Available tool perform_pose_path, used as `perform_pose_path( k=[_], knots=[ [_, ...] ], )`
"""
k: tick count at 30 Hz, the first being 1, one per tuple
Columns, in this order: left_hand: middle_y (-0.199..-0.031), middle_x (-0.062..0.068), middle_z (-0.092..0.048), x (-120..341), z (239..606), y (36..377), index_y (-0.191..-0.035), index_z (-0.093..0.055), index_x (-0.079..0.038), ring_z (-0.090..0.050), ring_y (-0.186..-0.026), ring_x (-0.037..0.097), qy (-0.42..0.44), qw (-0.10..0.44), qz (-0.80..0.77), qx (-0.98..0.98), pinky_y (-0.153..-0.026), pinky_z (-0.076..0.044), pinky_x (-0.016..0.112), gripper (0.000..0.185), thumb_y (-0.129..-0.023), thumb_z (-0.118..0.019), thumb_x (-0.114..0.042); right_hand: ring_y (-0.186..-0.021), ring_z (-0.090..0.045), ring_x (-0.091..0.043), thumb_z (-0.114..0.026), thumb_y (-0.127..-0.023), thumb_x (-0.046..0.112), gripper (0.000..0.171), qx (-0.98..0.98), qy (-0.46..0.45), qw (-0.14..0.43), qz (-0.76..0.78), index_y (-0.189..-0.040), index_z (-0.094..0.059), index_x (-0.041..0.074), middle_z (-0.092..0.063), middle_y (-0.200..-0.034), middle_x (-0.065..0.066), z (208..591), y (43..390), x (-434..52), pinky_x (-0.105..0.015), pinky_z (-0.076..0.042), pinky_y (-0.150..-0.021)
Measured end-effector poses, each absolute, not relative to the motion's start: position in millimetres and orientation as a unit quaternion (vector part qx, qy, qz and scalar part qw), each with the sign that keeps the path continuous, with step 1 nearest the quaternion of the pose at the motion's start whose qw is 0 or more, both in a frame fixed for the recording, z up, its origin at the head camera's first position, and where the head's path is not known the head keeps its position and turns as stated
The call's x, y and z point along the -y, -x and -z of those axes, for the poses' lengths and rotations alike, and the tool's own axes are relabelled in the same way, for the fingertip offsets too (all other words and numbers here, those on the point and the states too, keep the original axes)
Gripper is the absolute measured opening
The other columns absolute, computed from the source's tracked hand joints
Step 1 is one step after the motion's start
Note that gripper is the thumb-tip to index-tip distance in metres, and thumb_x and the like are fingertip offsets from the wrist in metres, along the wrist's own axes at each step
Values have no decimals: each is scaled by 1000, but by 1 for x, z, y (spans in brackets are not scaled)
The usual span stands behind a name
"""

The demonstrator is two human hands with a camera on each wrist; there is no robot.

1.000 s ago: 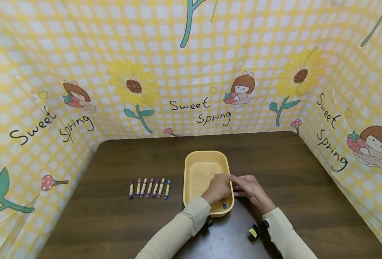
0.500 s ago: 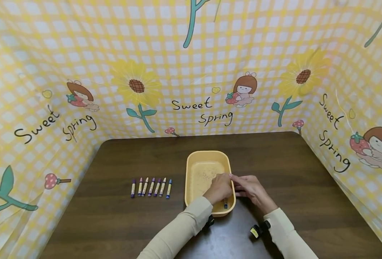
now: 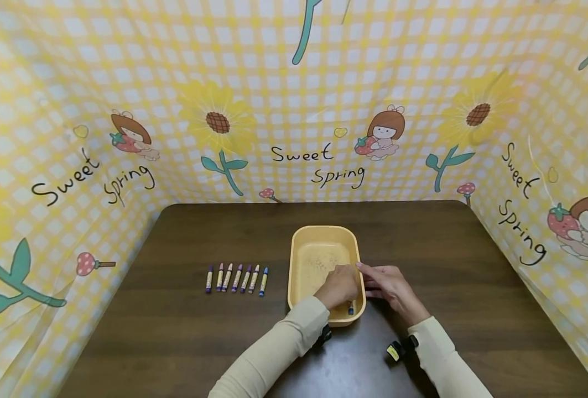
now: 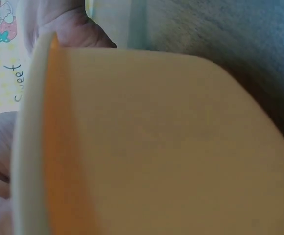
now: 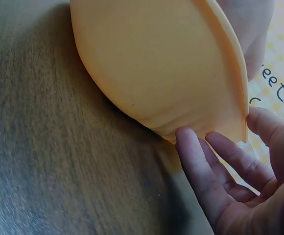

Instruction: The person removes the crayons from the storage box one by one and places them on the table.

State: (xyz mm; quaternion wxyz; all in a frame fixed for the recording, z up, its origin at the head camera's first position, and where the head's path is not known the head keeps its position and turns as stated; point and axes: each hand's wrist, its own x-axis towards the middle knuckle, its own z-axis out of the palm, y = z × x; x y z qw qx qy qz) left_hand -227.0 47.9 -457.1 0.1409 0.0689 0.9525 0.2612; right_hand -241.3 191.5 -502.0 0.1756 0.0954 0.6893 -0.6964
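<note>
- While the left hand [image 3: 341, 286] reaches into the near right corner of the yellow tub [image 3: 323, 239], its fingers are curled down over a blue crayon [image 3: 350, 310] whose tip pokes out near the tub's near wall; whether they actually pinch the crayon cannot be told.
- Outside the tub, the right hand [image 3: 390, 284] lies on the table, its straight fingers [image 5: 196, 161] touching the right wall and rim, the thumb apart from them.
- Both hands sit close together, parted only by the tub's right rim.
- From the left wrist view, the tub's wall [image 4: 171, 147] fills nearly everything, blurred.
- On the dark wooden table [image 3: 174, 331], the tub stands upright, just right of centre.
- Left of the tub, well apart from it, a row of crayons [image 3: 236, 278] lies side by side, tips pointing far.
- Around the table hangs a yellow checked backdrop [image 3: 294, 83] printed with sunflowers and "Sweet Spring".
</note>
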Motion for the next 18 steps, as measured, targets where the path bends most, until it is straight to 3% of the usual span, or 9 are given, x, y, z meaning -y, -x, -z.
perform_pose_path(
  k=[6,12,18],
  knots=[
    [-82,9,-68,-54,455,227,-72,-63,-9,-63,-73,25,-91,124,-222,-963,-68,-56,34,12,-78,-71,-1,-77,-73,-14,-74,-93,32,41,-693,-103,173,692,-108,-71,-7,-77,-88,-6,501,241,-193,-30,-64,-68],
    [-83,9,-68,-53,456,225,-79,-69,-6,-62,-75,23,-118,100,-215,-964,-68,-55,33,6,-77,-74,-6,-78,-73,-13,-73,-94,31,35,-692,-94,170,695,-105,-74,-2,-77,-88,-5,501,241,-191,-28,-63,-67],
    [-83,8,-71,-49,461,227,-75,-67,-9,-67,-81,24,-126,70,-179,-973,-69,-57,35,7,-80,-71,-8,-78,-73,-14,-74,-93,33,40,-694,-98,175,691,-108,-73,-5,-77,-90,-6,502,239,-190,-29,-64,-68]
  ],
)
